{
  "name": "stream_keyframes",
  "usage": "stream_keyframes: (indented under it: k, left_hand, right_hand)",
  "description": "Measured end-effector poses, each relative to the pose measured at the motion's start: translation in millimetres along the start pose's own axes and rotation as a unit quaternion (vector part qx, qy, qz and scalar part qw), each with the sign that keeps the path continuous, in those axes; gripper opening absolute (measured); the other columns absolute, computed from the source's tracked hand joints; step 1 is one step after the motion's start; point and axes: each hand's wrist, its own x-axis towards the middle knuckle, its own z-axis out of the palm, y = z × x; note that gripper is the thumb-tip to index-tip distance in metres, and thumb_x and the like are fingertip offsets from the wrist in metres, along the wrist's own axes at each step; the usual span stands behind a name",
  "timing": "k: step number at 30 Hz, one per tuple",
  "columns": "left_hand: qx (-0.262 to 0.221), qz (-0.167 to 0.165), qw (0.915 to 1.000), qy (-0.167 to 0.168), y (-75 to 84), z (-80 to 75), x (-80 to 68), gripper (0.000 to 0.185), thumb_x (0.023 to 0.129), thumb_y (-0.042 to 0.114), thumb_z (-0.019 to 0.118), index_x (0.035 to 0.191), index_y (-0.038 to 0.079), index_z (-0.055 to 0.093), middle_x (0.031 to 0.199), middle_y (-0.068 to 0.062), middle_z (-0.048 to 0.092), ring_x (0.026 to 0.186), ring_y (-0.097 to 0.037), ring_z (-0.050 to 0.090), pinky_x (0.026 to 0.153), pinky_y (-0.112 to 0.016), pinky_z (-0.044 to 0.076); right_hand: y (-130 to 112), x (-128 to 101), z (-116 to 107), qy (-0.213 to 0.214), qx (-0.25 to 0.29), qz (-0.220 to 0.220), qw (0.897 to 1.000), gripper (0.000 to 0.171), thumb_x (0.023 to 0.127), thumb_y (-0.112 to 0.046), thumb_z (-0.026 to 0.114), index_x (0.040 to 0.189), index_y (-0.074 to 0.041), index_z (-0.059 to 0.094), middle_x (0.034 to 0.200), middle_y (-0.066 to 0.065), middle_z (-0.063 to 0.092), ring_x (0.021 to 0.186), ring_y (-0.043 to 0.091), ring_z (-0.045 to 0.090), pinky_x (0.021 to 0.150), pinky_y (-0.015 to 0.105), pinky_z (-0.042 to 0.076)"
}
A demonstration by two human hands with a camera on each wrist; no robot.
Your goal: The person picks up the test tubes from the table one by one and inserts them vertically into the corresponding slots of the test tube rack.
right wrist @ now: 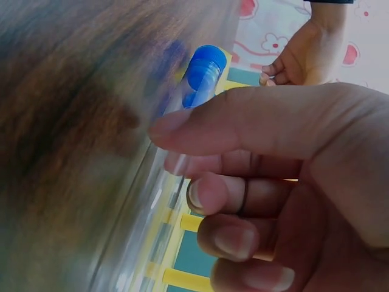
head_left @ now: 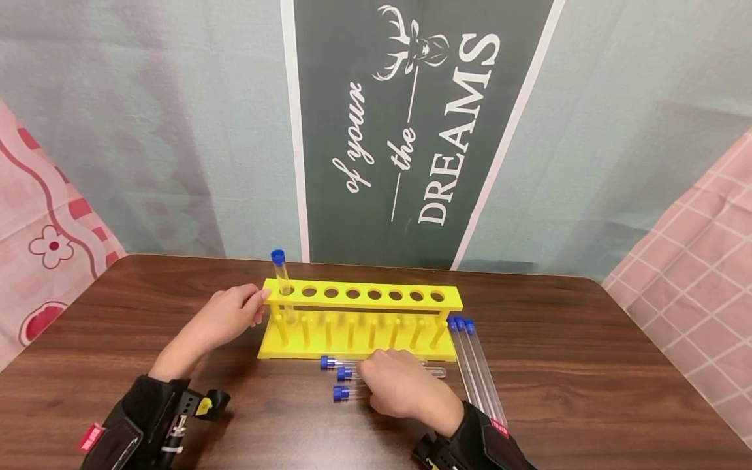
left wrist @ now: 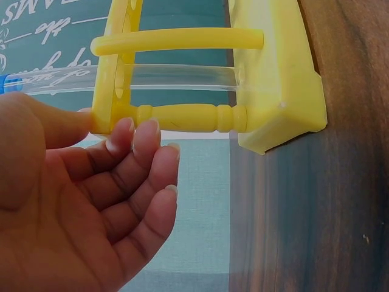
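Observation:
A yellow test tube rack (head_left: 364,297) stands on the table with one blue-capped test tube (head_left: 282,277) upright in its leftmost hole. My left hand (head_left: 234,310) pinches the left end of the rack's top bar between thumb and curled fingers, as the left wrist view (left wrist: 121,182) shows. In front of the rack, several blue-capped tubes (head_left: 341,393) lie sideways. My right hand (head_left: 399,384) is over them, covering their middles. Seen from the right wrist, its thumb and index finger pinch a clear test tube (right wrist: 146,225) below the blue cap (right wrist: 206,64).
At the rack's right end, three more capped tubes (head_left: 478,372) lie side by side, pointing toward the front. The brown wooden table (head_left: 587,365) ends at a hanging cloth (head_left: 252,130) behind. Pegs (head_left: 350,333) line the rack's base.

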Motion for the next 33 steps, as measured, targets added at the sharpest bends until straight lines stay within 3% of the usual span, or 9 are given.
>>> stream_keyframes:
  k: [19,28,33]
  left_hand:
    - [0.002,0.005,1.0000,0.002,-1.3,0.6,-0.4,0.029,0.098,0.021,0.041,0.077,0.005,0.051,0.065,-0.003,0.048,0.055,-0.017,0.038,0.052,-0.030,0.033]
    - [0.001,0.005,1.0000,0.000,-1.9,1.2,-0.1,0.029,0.099,0.022,0.041,0.078,0.004,0.051,0.065,-0.003,0.049,0.055,-0.017,0.039,0.053,-0.030,0.033]
    - [-0.001,0.003,1.0000,-0.001,-1.2,1.0,-0.1,0.029,0.099,0.021,0.041,0.078,0.004,0.051,0.065,-0.003,0.049,0.056,-0.018,0.039,0.053,-0.030,0.033]
  right_hand:
    - [4,-8,-18,-0.002,0.037,-0.003,0.999,0.023,0.076,-0.005,0.068,0.067,-0.011,0.048,0.061,-0.004,0.017,0.054,0.009,0.021,0.049,0.025,0.017]
    - [7,-12,-30,0.000,0.079,-0.005,0.997,0.016,0.076,-0.008,0.070,0.071,-0.008,0.055,0.057,-0.005,0.025,0.053,0.008,0.027,0.049,0.023,0.023]
    - [10,-16,-35,0.012,0.099,-0.021,0.995,0.012,0.077,-0.008,0.071,0.074,-0.007,0.059,0.058,-0.007,0.039,0.053,0.008,0.033,0.050,0.022,0.030]
